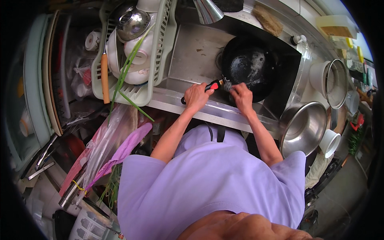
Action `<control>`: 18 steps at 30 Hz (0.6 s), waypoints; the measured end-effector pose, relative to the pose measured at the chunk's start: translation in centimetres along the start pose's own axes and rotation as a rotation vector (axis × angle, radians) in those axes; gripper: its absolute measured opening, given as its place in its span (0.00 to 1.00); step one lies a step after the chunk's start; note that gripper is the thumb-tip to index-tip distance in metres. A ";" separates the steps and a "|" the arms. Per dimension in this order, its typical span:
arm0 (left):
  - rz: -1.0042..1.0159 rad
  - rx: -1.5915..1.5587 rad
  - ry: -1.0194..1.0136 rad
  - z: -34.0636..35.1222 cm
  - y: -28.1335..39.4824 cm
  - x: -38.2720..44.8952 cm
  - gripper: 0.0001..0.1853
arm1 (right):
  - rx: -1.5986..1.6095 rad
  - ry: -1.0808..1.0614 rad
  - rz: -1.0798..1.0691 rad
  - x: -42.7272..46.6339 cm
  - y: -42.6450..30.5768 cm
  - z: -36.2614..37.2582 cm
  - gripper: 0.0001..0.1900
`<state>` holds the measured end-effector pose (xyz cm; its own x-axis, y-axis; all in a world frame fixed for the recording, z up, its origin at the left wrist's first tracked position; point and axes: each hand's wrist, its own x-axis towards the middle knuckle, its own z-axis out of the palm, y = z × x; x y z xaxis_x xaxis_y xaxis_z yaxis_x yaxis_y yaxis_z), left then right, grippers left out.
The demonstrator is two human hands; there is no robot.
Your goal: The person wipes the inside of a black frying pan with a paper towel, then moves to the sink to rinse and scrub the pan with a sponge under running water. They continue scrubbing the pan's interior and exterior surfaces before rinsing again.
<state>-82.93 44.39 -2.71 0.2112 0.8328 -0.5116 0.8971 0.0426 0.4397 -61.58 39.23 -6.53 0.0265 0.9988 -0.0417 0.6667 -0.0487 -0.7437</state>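
Observation:
A dark wok (240, 67) sits tilted in the stainless-steel sink (192, 57), wet and with whitish suds on its inner surface. My left hand (195, 96) grips its black handle (213, 85), which has a red heart-shaped spot, close to the sink's front edge. Pressed at the wok's near rim, beside the handle joint, is a grey scouring pad (227, 85) under the fingers of my right hand (242, 97). That hand is slightly blurred, and part of the pad is hidden by it.
Above the sink hangs a metal faucet (208, 12). At left, a plastic dish rack (156, 60) holds bowls and a steel ladle, with green scallion leaves (127, 66) draped across. A steel basin (304, 129) and a strainer (336, 84) stand at right. A brown sponge (268, 20) lies behind.

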 end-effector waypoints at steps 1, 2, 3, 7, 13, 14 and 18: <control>-0.004 -0.005 -0.002 -0.2 0.1 0.0 0.21 | 0.044 0.014 0.116 1.1 -0.8 -0.3 0.06; -0.009 -0.012 -0.002 -0.3 0.1 0.0 0.21 | 0.020 0.041 0.046 2.0 -1.4 0.1 0.07; -0.004 0.000 -0.003 -0.3 0.1 0.0 0.21 | -0.003 0.073 -0.020 2.8 -1.9 0.8 0.08; -0.007 0.006 -0.003 -0.3 0.3 0.1 0.21 | -0.288 -0.032 -0.147 3.3 -2.0 2.4 0.07; -0.009 0.024 0.009 -0.1 -0.3 0.6 0.20 | -0.333 0.031 0.175 2.2 1.9 -1.7 0.06; -0.016 0.023 0.016 -0.4 -0.2 1.0 0.20 | -0.216 0.025 0.110 2.9 0.8 -1.4 0.08; -0.003 0.015 0.000 0.5 0.2 -0.7 0.21 | -0.167 0.078 -0.054 2.7 -3.3 3.2 0.09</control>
<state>-82.72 43.54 -2.68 0.2084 0.8327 -0.5130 0.9035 0.0369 0.4270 -66.08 42.06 -6.33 0.0408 0.9978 0.0521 0.7828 0.0005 -0.6223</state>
